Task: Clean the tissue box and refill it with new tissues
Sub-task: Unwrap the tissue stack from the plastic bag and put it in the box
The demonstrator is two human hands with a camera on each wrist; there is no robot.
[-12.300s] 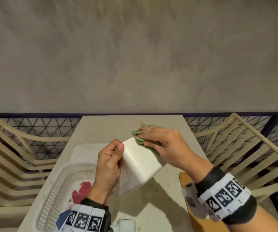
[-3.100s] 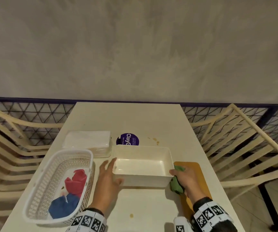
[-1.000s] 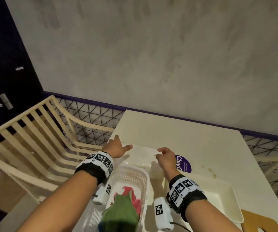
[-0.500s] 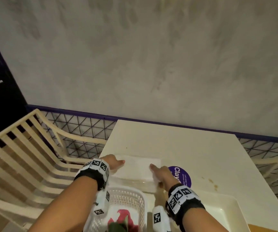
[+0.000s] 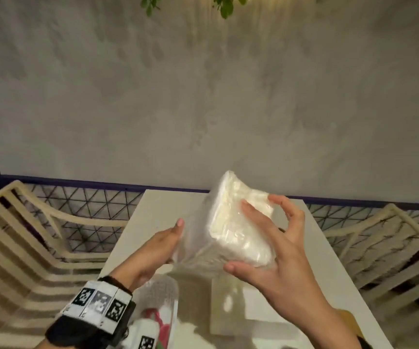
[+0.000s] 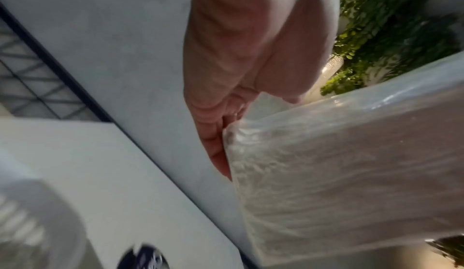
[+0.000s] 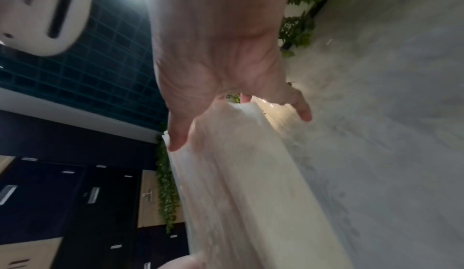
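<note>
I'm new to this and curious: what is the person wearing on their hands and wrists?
The left hand and right hand are bare, without gloves. The left wrist wears a black band with a white strip of square black-and-white code tags, plus a white tagged device.

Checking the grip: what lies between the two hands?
The plastic-wrapped tissue pack, with the left hand and right hand on opposite sides; the head view shows it.
</note>
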